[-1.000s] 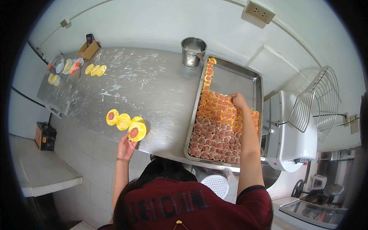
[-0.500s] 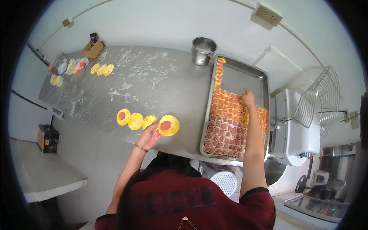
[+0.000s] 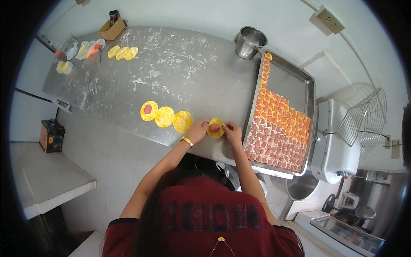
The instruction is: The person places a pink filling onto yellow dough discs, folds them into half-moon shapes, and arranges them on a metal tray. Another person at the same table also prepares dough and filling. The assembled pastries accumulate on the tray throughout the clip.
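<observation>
Big steel table, mostly L of tray, streaked w/ white powder. Tray: shallow, rect., metal, rim raised all round. White machine just R of tray, w/ curved wire racks above. Steel pot just beside tray's far L corner. Open cardboard box well L of tray, far side, dark thing sticking out. L hand, L of tray: narrow pinch on L edge of yellow round. R hand, btwn round & tray: fingertips closed on R edge of same round. Round itself near tray's L side, over table; can't tell if lifted off surface. Further L of tray, past L hand, row of 3 more yellow discs. Another 3 yellow circles, touching, well L of tray toward far side. Inside tray, filled pieces in tight rows: whitish edges nr side, yellow edges mid, plus column up tray's L side. Pink filling, one lump, on held round L of tray; similar lump on disc farthest L of tray.
</observation>
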Demonstrator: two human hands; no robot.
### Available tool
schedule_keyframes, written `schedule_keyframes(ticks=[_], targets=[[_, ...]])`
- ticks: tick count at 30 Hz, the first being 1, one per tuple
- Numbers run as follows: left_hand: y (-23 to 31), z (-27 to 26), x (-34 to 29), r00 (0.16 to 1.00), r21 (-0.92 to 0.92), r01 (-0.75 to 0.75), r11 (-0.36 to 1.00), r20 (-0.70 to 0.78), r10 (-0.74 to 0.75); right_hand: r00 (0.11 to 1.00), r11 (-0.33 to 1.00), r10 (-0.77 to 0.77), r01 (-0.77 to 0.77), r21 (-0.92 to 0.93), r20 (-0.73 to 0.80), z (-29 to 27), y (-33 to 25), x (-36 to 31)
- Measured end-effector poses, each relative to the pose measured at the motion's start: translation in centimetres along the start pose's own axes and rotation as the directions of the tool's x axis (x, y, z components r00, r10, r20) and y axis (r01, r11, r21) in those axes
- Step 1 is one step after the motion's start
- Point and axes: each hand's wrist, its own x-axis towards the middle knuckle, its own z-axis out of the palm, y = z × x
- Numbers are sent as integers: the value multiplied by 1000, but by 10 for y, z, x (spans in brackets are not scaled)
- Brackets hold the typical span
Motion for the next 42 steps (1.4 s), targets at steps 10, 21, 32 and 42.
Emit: schedule_keyframes(ticks=[10,21,32,42], targets=[[-3,4,-14,994,26,-108,994,-22,108,984,970,-177,179,166,-27,6,10,-24],[1,9,-17,999,-663,35,747,6,-41,986,793,-165,135,595,-4,11,-15,-41],[17,4,-36,997,-641,-32,767,29,67,974,973,-221,216,80,53,-9,6,-30],[1,22,-33,883,67,-445,893,-131,450,952,951,-285,296,-94,110,-18,-5,-48]])
